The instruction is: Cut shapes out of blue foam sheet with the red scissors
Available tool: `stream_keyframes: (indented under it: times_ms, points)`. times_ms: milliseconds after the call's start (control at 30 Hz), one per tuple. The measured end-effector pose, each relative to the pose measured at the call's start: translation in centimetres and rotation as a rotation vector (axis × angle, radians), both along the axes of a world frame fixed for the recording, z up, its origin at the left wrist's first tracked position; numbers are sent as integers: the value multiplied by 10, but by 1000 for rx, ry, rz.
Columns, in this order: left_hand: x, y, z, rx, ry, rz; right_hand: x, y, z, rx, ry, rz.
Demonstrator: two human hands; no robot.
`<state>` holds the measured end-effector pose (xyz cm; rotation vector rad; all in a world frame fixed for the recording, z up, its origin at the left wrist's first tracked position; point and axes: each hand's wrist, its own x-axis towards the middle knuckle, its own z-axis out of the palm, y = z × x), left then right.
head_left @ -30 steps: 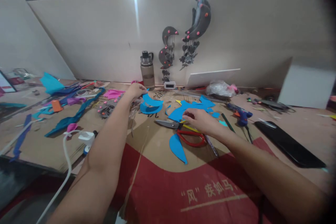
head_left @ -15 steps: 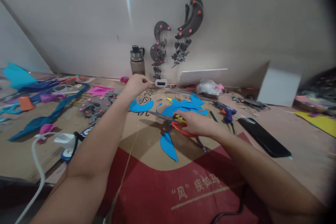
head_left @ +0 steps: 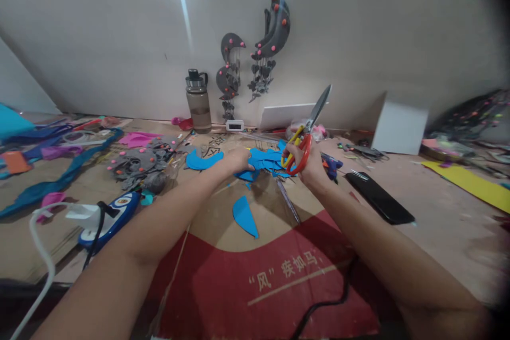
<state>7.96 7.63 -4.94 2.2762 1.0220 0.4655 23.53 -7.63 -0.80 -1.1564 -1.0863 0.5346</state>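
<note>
My left hand reaches to the left edge of a loose pile of blue felt-like cut-outs, its fingers closed on some of them. My right hand holds a pair of scissors by its red and yellow handles. The blades point up and away, off the table. To the left of the pile lies a curved blue crescent. Nearer to me, a single pointed blue piece lies flat on the cardboard. A thin pen-like stick lies below the right hand.
A bottle and a small white digital display stand by the wall. Grey crescent hangings hang there. A black phone and a blue glue gun lie right. Grey felt pieces and a blue-and-white power strip lie left.
My left hand has come down from near the display to the blue pile. My right hand has lifted the scissors and turned their blades from leftward to upward. The view has shifted slightly.
</note>
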Motion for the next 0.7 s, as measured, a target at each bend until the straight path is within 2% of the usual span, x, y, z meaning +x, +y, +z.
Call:
stream_keyframes:
  times_ms: [167, 367, 533, 700]
  points:
    - [-7, 12, -2, -16, 100, -2, 5, 10, -14, -12, 135, 2]
    - [-2, 0, -5, -25, -7, 42, 16, 9, -24, -48, 147, 58]
    - [-1, -3, 3, -156, -141, 65, 14, -1, -15, -138, 46, 24]
    - [-22, -10, 15, -375, -416, 104, 16, -13, -7, -169, -63, 28]
